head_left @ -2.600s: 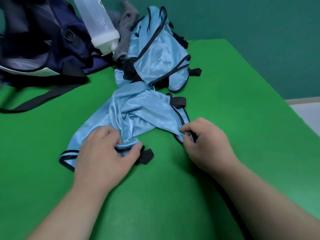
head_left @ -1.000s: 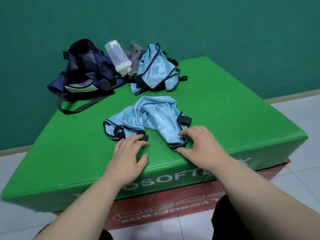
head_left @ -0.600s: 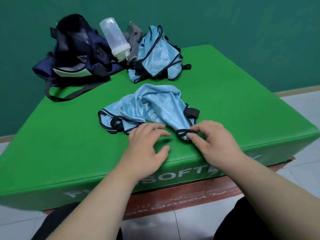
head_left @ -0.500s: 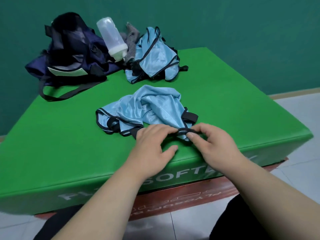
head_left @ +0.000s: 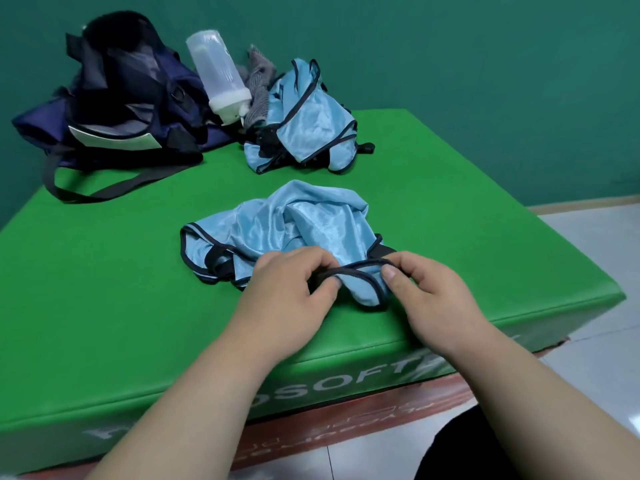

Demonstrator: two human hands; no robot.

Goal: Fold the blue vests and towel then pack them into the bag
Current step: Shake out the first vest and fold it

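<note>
1. Both hands have hold of the near blue vest (head_left: 294, 223). The left hand (head_left: 287, 289) pinches its black trim (head_left: 356, 270) between thumb and curled fingers, and the right hand (head_left: 433, 296) pinches the same trim a bit further along, thumb on top.
2. A short run of trim spans between the two pinches. A little flap (head_left: 362, 291) of blue cloth sags under it onto the green mat (head_left: 104, 289).
3. The rest of that vest is crumpled up just beyond the grip and off to its left, lying on the mat.
4. The second blue vest (head_left: 311, 123) is bunched in a heap well beyond the grip, towards the far edge.
5. The grey towel (head_left: 258, 88) is right behind that heap, touching it. A clear bottle (head_left: 218, 71) sits tilted just left of the towel.
6. The navy bag (head_left: 121, 98) is far beyond the grip and well to its left, with the bottle leaning on it and its strap (head_left: 114, 192) looped on the mat.
</note>
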